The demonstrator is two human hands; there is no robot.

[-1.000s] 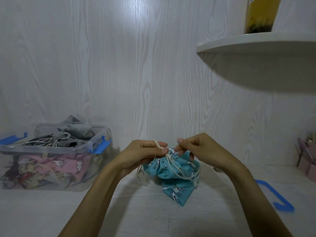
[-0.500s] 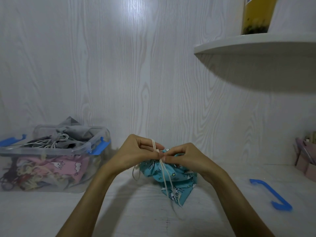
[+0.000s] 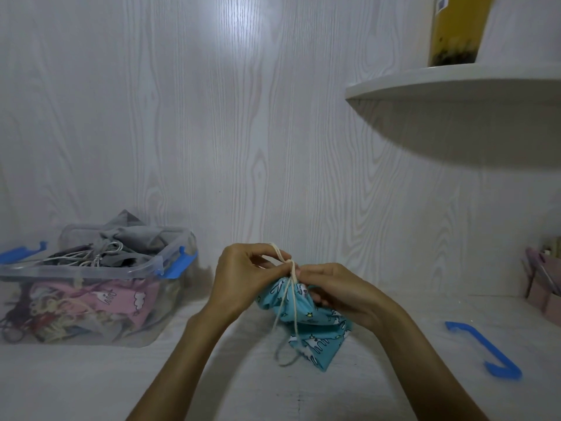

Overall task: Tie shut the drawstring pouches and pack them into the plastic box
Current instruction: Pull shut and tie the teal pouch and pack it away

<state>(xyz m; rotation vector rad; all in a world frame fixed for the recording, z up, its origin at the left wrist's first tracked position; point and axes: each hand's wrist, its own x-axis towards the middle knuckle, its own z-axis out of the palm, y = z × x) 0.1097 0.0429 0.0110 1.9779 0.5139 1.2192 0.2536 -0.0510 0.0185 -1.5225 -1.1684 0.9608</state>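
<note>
A blue patterned drawstring pouch (image 3: 315, 332) hangs just above the white table in front of me, its mouth gathered. My left hand (image 3: 243, 278) pinches the cream drawstring (image 3: 283, 302) at the pouch's neck, a loop of cord running over its fingers. My right hand (image 3: 337, 294) holds the gathered neck and cord from the right, fingertips meeting the left hand's. Cord ends dangle down over the pouch. The clear plastic box (image 3: 145, 314) with blue latches stands at the left, holding several pouches: grey ones on top, pink and patterned ones below.
A loose blue plastic handle (image 3: 482, 347) lies on the table at the right. A pink holder (image 3: 543, 284) stands at the far right edge. A white shelf (image 3: 455, 83) with a yellow container juts out above right. A wood-grain wall is close behind.
My hands have come together at the pouch's neck and the cord loop has drawn tighter around it. The pouch has sunk slightly lower and to the right.
</note>
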